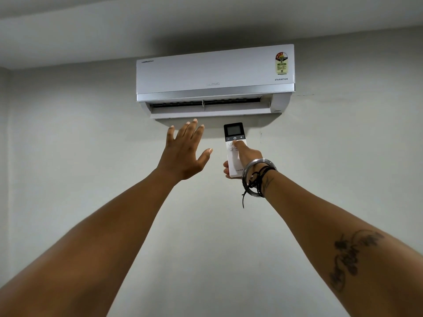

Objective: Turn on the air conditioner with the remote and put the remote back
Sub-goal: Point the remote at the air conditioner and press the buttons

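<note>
Both arms raised: right hand [246, 156] grips remote [234, 148] upright, long axis aimed at air conditioner [215, 76] above, thumb beside power button; left hand [185, 154] splayed, empty.

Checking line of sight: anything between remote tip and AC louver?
Nothing: head view shows only bare wall between the remote and the air conditioner louver.

air conditioner [215, 75]: white, silver strip | remote [234, 147]: white, black top at 12 o'clock | wall [68, 133]: pale grey-green | bangle [256, 177]: silver, black threads
</note>
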